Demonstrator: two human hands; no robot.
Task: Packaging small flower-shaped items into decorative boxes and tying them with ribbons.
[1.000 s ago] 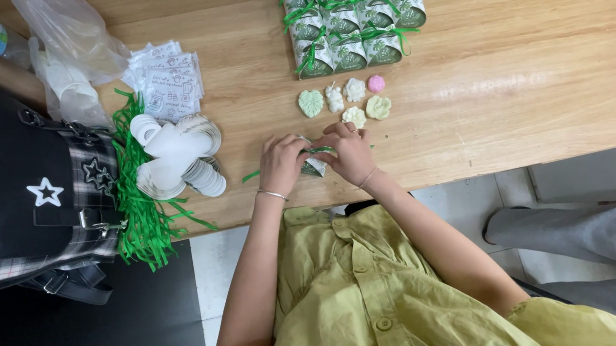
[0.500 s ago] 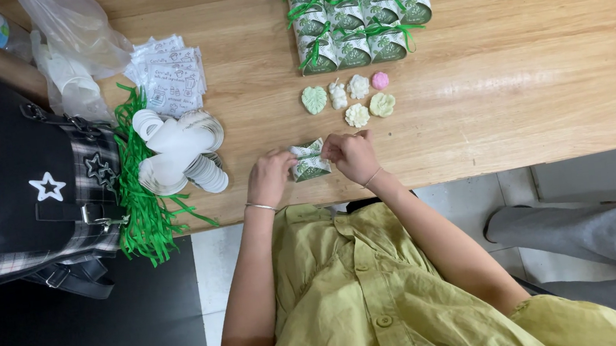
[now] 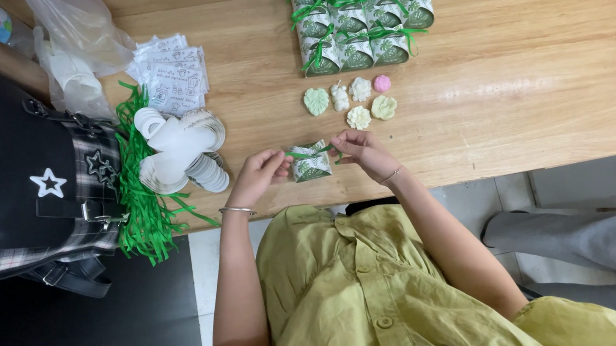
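Flanking a small green-patterned box (image 3: 311, 163), both hands pinch its ribbon.

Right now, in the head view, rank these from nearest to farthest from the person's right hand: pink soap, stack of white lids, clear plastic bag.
1. Pink soap, just beyond the right hand.
2. Stack of white lids, across to the left.
3. Clear plastic bag, far left corner.

On the wooden surface (image 3: 542, 80), a block of small green-ribboned gift boxes (image 3: 360, 15) sits at the far edge. Just nearer lie six little moulded soaps (image 3: 350, 101), pale green, white, cream and one pink. To the left are white round lids (image 3: 180, 152), a heap of green shredded ribbon (image 3: 145, 205), a stack of printed leaflets (image 3: 172, 73), a clear plastic bag (image 3: 76, 37) and a black bag with stars (image 3: 12, 189).
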